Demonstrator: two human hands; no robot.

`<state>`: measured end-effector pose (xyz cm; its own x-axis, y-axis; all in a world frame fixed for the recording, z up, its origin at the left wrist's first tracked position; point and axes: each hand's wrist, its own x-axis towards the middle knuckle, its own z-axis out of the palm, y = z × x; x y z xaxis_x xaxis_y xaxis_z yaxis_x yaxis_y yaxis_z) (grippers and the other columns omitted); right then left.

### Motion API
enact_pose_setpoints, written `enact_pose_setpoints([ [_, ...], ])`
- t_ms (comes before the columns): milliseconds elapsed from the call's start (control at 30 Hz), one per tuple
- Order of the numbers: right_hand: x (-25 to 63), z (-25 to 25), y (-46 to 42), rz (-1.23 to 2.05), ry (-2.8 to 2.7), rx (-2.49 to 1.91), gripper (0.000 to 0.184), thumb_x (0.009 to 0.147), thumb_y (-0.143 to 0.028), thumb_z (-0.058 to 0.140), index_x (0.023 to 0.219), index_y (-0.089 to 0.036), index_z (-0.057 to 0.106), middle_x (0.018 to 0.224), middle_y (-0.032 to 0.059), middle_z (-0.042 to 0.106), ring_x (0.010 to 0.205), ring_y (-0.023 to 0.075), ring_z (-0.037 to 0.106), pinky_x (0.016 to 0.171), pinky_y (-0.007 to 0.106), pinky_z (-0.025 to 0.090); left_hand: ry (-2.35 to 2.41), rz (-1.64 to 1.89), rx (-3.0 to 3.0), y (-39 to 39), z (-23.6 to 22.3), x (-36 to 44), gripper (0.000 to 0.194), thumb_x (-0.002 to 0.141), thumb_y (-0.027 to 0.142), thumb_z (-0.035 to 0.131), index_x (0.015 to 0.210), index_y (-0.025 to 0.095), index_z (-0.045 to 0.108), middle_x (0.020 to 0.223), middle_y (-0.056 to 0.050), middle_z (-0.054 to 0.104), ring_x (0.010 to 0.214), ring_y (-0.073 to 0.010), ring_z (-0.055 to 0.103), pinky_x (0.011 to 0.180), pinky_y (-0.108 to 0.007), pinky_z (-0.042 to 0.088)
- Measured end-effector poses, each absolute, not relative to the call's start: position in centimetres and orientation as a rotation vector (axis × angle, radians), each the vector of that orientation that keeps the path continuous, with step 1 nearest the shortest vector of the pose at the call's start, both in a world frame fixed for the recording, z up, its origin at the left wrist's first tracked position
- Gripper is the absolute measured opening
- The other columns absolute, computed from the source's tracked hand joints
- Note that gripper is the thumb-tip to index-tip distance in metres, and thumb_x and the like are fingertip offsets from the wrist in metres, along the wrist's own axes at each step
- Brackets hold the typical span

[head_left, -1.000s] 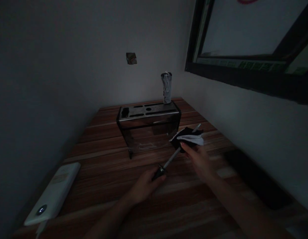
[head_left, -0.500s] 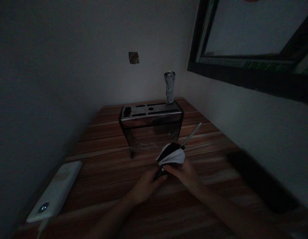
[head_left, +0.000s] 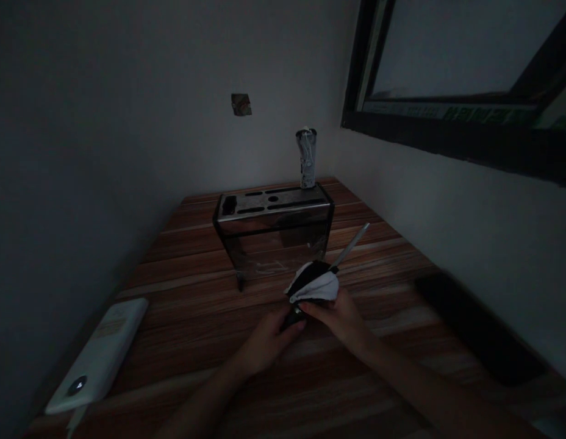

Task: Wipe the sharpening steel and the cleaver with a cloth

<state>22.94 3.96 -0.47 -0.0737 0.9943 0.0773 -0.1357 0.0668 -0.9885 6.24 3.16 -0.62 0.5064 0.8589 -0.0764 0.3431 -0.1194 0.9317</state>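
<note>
My left hand [head_left: 269, 338] is closed around the dark handle [head_left: 293, 317] of a long, slim tool. Its narrow pale metal shaft or blade [head_left: 351, 245] points up and to the right; I cannot tell which it is. A white and black cloth [head_left: 320, 286] is bunched around the tool above the handle, and my right hand [head_left: 340, 320] grips it, thumb on top. Just beyond my hands stands a knife block [head_left: 276, 235] with a slotted metal top and a see-through front. A mottled grey-white upright object [head_left: 307, 160] rises from its right rear.
At the left lies a white power bank [head_left: 100, 353] with a cable. A dark, flat, long object [head_left: 477, 326] rests at the right by the wall. The wood-grain table [head_left: 173, 286] meets walls on both sides and behind. A dark-framed window [head_left: 447, 131] is at upper right.
The view has shifted slightly, so the block and wall sit a little further left. Both hands keep their hold on the tool and cloth.
</note>
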Motion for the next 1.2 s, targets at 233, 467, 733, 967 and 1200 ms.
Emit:
enact_pose_setpoints([
  [233, 23.4, 0.0, 4.1, 1.279, -1.237, -1.035, 0.029, 0.063, -0.031, 0.076, 0.088, -0.02, 0.068, 0.091, 0.0043, 0.073, 0.089, 0.0231, 0.067, 0.085, 0.037, 0.051, 1.048, 0.595, 1.671, 3.2, -0.5, 6.3, 0.033, 0.084, 0.035, 0.049, 0.107, 0.013, 0.058, 0.099, -0.005, 0.065, 0.09, -0.021, 0.057, 0.082, -0.03, 0.043],
  [467, 24.0, 0.4, 4.5, 1.202, -1.217, -1.04, 0.025, 0.064, -0.03, 0.075, 0.087, -0.021, 0.069, 0.09, 0.0029, 0.073, 0.089, 0.0223, 0.067, 0.084, 0.036, 0.051, 1.095, 0.571, 1.67, 3.1, -0.3, 6.3, 0.032, 0.083, 0.039, 0.049, 0.098, 0.013, 0.058, 0.085, -0.003, 0.059, 0.077, -0.0173, 0.051, 0.07, -0.026, 0.041],
  [733, 25.0, 1.4, 5.6, 1.081, -1.129, -0.999, 0.022, 0.062, -0.027, 0.076, 0.083, -0.023, 0.069, 0.088, 0.0007, 0.073, 0.088, 0.0211, 0.067, 0.085, 0.035, 0.051, 1.089, 0.569, 1.68, 3.1, -0.4, 6.3, 0.029, 0.083, 0.042, 0.047, 0.084, 0.014, 0.054, 0.072, 0.002, 0.047, 0.068, -0.0135, 0.044, 0.063, -0.024, 0.036],
  [967, 26.4, 1.7, 6.7, 0.979, -1.038, -1.025, 0.024, 0.062, -0.03, 0.077, 0.084, -0.021, 0.069, 0.087, 0.0012, 0.073, 0.085, 0.0207, 0.066, 0.083, 0.036, 0.05, 1.085, 0.545, 1.694, 3.2, -0.4, 6.3, 0.027, 0.084, 0.042, 0.047, 0.084, 0.015, 0.053, 0.075, 0.0, 0.05, 0.071, -0.0144, 0.046, 0.066, -0.024, 0.037],
  [1200, 28.1, 2.2, 7.8, 0.89, -0.9, -0.998, 0.028, 0.061, -0.028, 0.078, 0.086, -0.021, 0.068, 0.09, 0.0013, 0.072, 0.086, 0.0203, 0.065, 0.084, 0.037, 0.049, 1.074, 0.508, 1.732, 3.1, -0.2, 6.3, 0.028, 0.086, 0.041, 0.046, 0.089, 0.015, 0.056, 0.078, -0.001, 0.053, 0.074, -0.015, 0.049, 0.067, -0.023, 0.039],
])
